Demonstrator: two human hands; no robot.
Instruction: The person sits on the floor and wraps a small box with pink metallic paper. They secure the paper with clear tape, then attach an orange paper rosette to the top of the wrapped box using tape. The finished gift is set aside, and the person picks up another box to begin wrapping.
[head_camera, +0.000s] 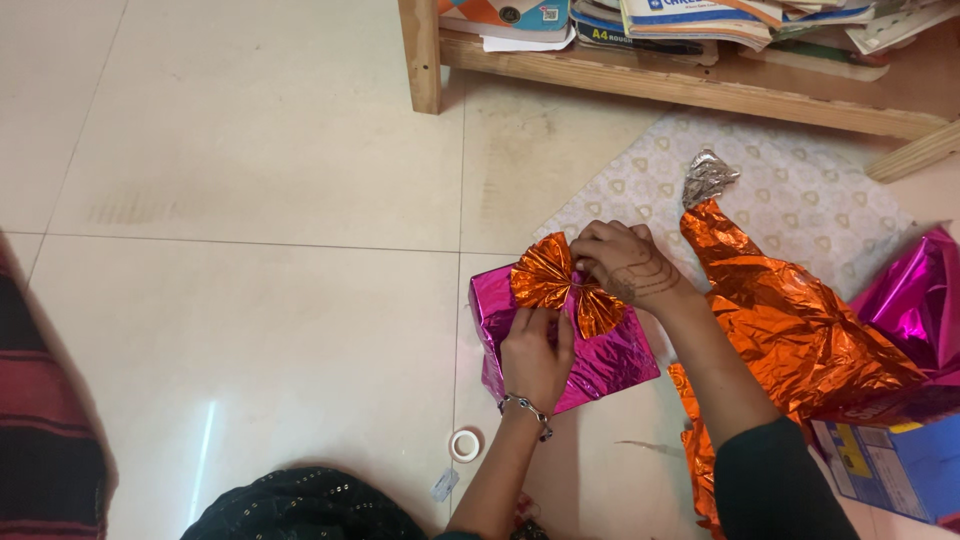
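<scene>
A box wrapped in shiny magenta foil (610, 360) lies on the tiled floor. An orange foil bow (548, 278) sits on its top. My left hand (535, 352), with a bracelet at the wrist, presses on the box just below the bow's middle. My right hand (630, 264) pinches the bow's centre from the far side, fingers closed on the foil. Both hands touch the bow and the box.
A crumpled orange foil sheet (790, 320) and magenta foil (915, 300) lie at right over a blue box (890, 465). White heart-patterned paper (800, 195) is behind. A tape roll (464, 445) sits near my knee. A wooden shelf (680, 85) holds books.
</scene>
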